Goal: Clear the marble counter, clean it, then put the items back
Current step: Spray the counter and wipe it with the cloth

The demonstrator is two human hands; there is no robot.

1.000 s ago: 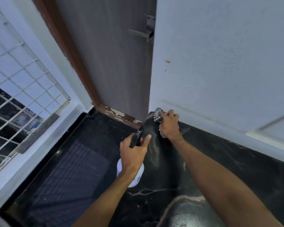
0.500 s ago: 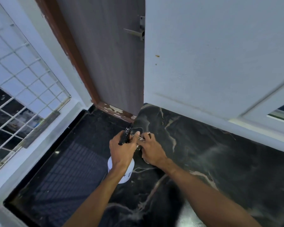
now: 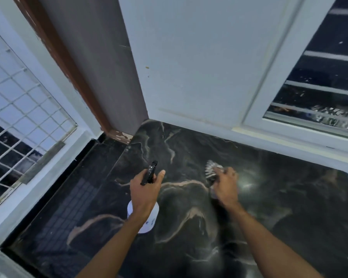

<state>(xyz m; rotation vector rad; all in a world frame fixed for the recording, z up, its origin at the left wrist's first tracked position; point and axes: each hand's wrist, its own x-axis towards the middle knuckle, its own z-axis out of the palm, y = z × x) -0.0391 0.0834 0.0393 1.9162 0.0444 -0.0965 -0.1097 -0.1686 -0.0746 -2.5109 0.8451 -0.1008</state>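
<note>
Our left hand [image 3: 144, 194] grips the spray bottle [image 3: 147, 221] – our right hand [image 3: 225, 186] presses a striped cloth [image 3: 211, 170] on the tabletop [image 3: 289, 207].

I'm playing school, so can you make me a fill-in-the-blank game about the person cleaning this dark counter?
1. The left hand holds a spray bottle whose body is the colour ____.
2. The right hand presses a striped ____ onto the marble counter.
3. The spray bottle's black trigger head points toward the ____ behind the counter.
4. The metal grille is on the ____ side of the picture.

Missing words: white; cloth; wall; left
</note>
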